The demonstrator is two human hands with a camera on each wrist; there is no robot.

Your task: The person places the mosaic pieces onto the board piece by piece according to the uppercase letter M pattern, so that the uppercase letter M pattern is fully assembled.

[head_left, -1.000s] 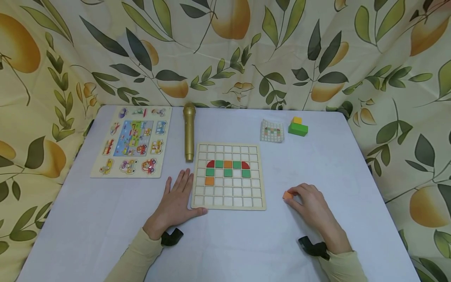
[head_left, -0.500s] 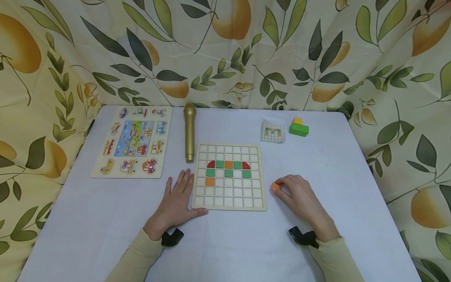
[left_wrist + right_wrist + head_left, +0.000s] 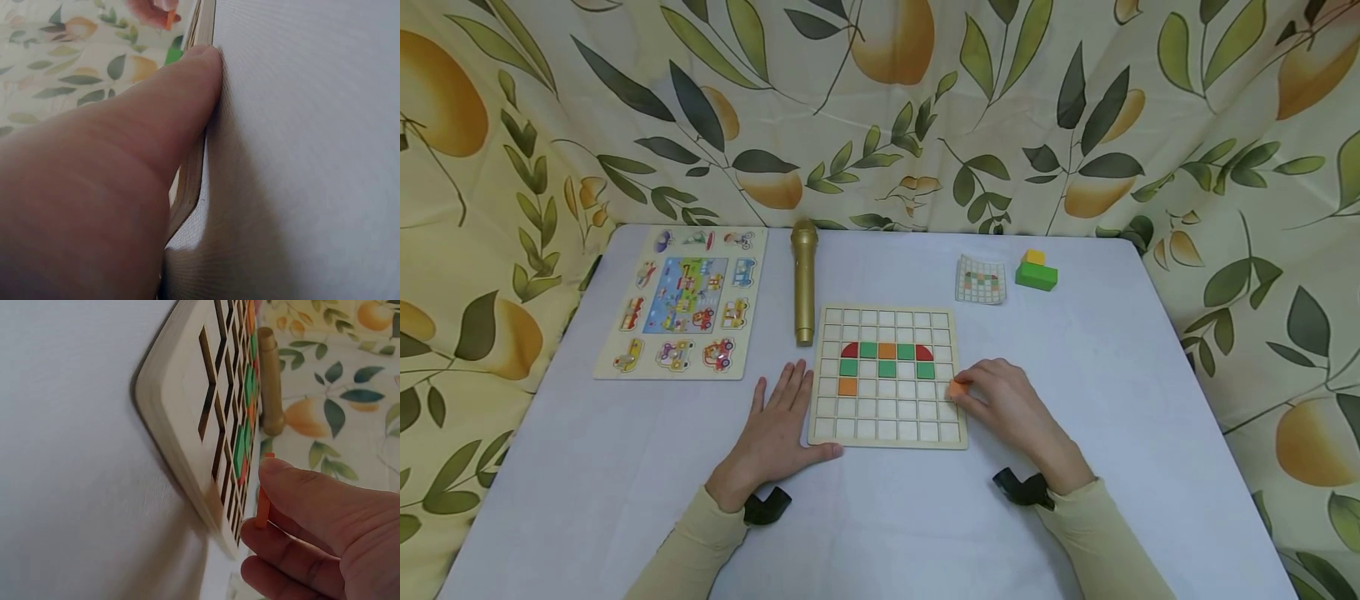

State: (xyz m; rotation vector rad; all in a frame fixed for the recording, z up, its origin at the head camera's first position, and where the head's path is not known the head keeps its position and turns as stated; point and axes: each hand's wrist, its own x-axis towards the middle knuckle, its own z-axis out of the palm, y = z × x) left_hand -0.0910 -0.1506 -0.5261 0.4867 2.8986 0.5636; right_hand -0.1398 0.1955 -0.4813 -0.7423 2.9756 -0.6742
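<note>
Between thumb and fingertips, my right hand (image 3: 1011,408) pinches a small orange square tile (image 3: 956,389) over the right edge of a wooden grid board (image 3: 887,443). In the right wrist view the orange tile (image 3: 265,503) stands on edge, close beside the board's raised grid. My left hand (image 3: 775,435) lies with straight fingers along the board's left edge. Its thumb (image 3: 181,81) runs along the front edge at the corner. Set in the grid are several green tiles (image 3: 887,368), two orange tiles (image 3: 847,386) and two red rounded tiles (image 3: 923,352).
Behind the board lies a gold microphone-like cylinder (image 3: 803,283). A vehicle picture puzzle (image 3: 604,362) is at the back left. At the back right are a small pattern card (image 3: 980,280), a green block (image 3: 1036,277) and a yellow block (image 3: 1033,257).
My right hand has moved left with the orange tile, from the tablecloth right of the board to over its right edge. My left hand has stayed in place.
</note>
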